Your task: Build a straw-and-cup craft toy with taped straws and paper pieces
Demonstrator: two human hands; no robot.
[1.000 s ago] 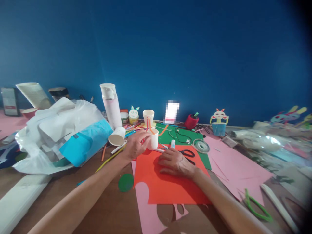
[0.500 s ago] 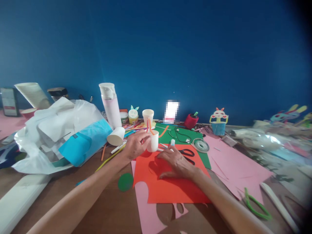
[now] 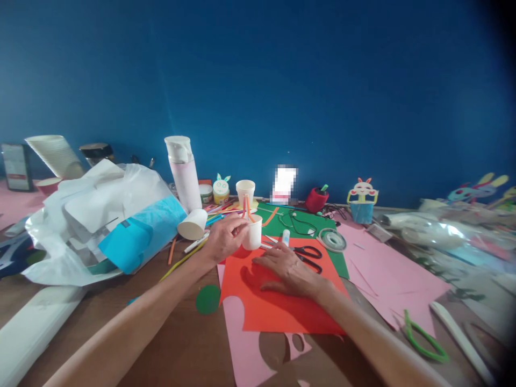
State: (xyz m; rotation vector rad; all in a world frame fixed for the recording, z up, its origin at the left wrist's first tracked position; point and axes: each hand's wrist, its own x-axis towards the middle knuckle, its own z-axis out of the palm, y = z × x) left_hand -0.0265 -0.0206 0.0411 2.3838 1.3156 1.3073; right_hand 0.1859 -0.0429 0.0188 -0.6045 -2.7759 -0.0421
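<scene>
My left hand (image 3: 226, 236) is closed at the left side of a white paper cup (image 3: 253, 234), its thumb and fingers pinched at the rim. Bent orange strips (image 3: 247, 207) rise from the cup's mouth. The cup stands at the back edge of a sheet of orange paper (image 3: 278, 312). Flat on that sheet rests my right hand (image 3: 284, 269), its fingers stretched out and thumb apart, holding nothing. Just beyond it are black-handled scissors (image 3: 310, 252), partly covered by the hand, and a glue stick (image 3: 286, 237).
To the left lie a plastic bag (image 3: 80, 215) of paper and a tipped paper cup (image 3: 192, 224). A tall pinkish-white bottle (image 3: 183, 174) stands behind. A tape roll (image 3: 331, 239) and pink paper (image 3: 387, 269) lie right. Cut pink paper (image 3: 237, 349) sits in front.
My right hand has slid slightly left across the orange paper. The orange sheet's near edge has shifted a little away from me. My left hand stays at the cup.
</scene>
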